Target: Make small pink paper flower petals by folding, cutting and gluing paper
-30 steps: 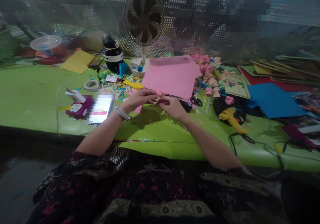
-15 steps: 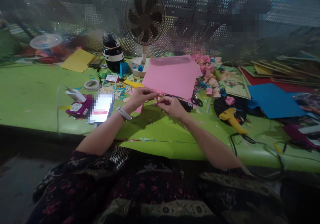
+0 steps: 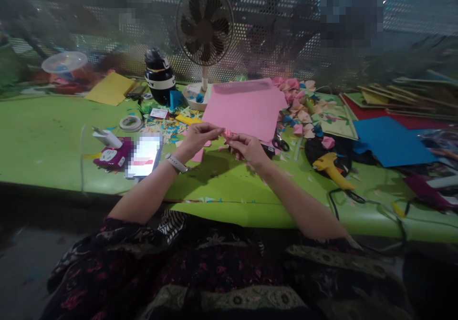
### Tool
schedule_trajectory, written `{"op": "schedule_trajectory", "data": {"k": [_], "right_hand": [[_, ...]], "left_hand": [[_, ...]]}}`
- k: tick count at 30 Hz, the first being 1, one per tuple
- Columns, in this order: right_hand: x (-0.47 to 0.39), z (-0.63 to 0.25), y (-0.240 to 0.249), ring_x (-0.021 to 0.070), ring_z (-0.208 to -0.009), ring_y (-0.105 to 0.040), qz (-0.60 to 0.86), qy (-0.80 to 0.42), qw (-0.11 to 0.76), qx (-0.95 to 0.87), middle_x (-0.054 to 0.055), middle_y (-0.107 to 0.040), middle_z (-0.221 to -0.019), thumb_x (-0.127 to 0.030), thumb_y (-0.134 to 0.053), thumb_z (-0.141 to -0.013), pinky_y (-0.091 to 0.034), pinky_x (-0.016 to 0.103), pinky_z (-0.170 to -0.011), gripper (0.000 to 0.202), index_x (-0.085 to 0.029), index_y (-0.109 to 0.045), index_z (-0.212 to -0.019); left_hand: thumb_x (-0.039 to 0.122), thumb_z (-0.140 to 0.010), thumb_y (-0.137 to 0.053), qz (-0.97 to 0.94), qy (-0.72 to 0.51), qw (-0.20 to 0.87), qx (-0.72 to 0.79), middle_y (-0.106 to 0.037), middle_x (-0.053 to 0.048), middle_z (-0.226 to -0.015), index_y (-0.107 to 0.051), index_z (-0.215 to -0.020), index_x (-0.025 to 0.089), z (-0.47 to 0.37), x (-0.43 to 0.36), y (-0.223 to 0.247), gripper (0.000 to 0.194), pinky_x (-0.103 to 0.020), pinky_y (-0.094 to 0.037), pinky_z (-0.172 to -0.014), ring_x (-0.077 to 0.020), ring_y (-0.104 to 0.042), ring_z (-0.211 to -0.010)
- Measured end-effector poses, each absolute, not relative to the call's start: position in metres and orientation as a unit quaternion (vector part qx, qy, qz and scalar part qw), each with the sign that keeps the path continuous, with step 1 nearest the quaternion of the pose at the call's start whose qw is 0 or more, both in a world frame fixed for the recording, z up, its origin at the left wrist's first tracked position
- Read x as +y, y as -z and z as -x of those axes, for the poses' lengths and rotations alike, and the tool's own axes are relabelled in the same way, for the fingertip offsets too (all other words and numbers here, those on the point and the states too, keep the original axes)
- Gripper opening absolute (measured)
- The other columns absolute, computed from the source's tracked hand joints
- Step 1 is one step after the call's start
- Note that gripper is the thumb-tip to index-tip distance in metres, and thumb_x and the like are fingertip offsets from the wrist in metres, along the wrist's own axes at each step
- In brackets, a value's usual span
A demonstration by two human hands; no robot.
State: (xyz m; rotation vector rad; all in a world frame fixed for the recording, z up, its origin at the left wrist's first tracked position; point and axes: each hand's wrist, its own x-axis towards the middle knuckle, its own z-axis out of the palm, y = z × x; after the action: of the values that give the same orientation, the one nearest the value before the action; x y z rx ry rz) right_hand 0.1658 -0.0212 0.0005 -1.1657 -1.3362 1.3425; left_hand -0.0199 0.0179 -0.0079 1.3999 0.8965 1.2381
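Between my hands, above the green table, is a small curled piece of pink paper point(image 3: 227, 133). My left hand point(image 3: 199, 137) pinches its left side between thumb and fingertips. From the right, my right hand point(image 3: 248, 148) is closed on the same piece, with its fingers curled beneath. Just behind the hands lies a large pink paper sheet point(image 3: 245, 105). Black-handled scissors point(image 3: 281, 142) rest to the right of my right hand. A dark tool point(image 3: 267, 151), partly hidden by that hand, lies on the table.
A yellow glue gun point(image 3: 332, 170) with a trailing cord sits at right on a black round pad. Folded paper pieces point(image 3: 295, 98) pile up behind it. Left are a phone point(image 3: 145, 155), a purple power strip point(image 3: 116, 154) and a tape roll point(image 3: 130, 123). A fan point(image 3: 204, 29) stands behind.
The pink paper between my fingers now looks more bunched and curled. My right hand's fingers have shifted slightly around it. The view has moved a little.
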Motion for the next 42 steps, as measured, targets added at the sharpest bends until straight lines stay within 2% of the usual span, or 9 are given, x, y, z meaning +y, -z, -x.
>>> {"op": "schedule_trajectory", "data": {"k": [7,15,25,31,42], "right_hand": [[-0.019,-0.166,0.000,0.0038,-0.037,-0.045,0.476,-0.539,0.464,-0.517,-0.005,-0.061,-0.055,-0.030,-0.078,-0.072,-0.031,0.017,-0.036,0.016,-0.019,-0.067,-0.074],[-0.023,-0.167,-0.006,0.0037,-0.038,-0.044,0.477,-0.533,0.487,-0.502,-0.006,-0.061,-0.056,-0.027,-0.073,-0.077,-0.031,0.018,-0.037,0.008,-0.019,-0.069,-0.077],[-0.024,-0.166,-0.010,0.0036,-0.038,-0.044,0.479,-0.537,0.513,-0.467,-0.006,-0.061,-0.056,-0.026,-0.073,-0.076,-0.032,0.018,-0.037,0.007,-0.020,-0.070,-0.077],[-0.021,-0.167,-0.007,0.0046,-0.040,-0.045,0.472,-0.537,0.530,-0.456,-0.006,-0.061,-0.059,-0.029,-0.072,-0.076,-0.033,0.019,-0.038,0.009,-0.021,-0.069,-0.079],[-0.019,-0.169,-0.007,0.0058,-0.042,-0.043,0.470,-0.509,0.554,-0.461,-0.006,-0.059,-0.058,-0.032,-0.070,-0.074,-0.035,0.021,-0.042,0.013,-0.021,-0.067,-0.081]], "left_hand": [[0.043,-0.067,-0.086,-0.577,-0.531,0.513,0.348,-0.072,-0.003,-0.071,-0.080,-0.079,0.018,0.020,0.019,0.010,0.028,-0.021,-0.050,-0.060,-0.0088,-0.061,-0.063],[0.044,-0.070,-0.085,-0.590,-0.537,0.502,0.334,-0.072,-0.003,-0.070,-0.081,-0.079,0.019,0.021,0.021,0.013,0.027,-0.021,-0.049,-0.059,-0.0087,-0.061,-0.064],[0.041,-0.073,-0.083,-0.623,-0.533,0.472,0.324,-0.071,-0.003,-0.069,-0.080,-0.078,0.020,0.021,0.015,0.007,0.022,-0.022,-0.048,-0.058,-0.0089,-0.060,-0.061],[0.036,-0.075,-0.082,-0.670,-0.521,0.428,0.311,-0.074,-0.005,-0.080,-0.079,-0.078,0.021,0.019,0.008,-0.002,0.016,-0.026,-0.052,-0.067,-0.0117,-0.064,-0.071],[0.031,-0.080,-0.079,-0.709,-0.519,0.395,0.268,-0.074,-0.006,-0.082,-0.081,-0.083,0.024,0.020,0.004,-0.002,0.008,-0.028,-0.054,-0.071,-0.0133,-0.066,-0.075]]}}
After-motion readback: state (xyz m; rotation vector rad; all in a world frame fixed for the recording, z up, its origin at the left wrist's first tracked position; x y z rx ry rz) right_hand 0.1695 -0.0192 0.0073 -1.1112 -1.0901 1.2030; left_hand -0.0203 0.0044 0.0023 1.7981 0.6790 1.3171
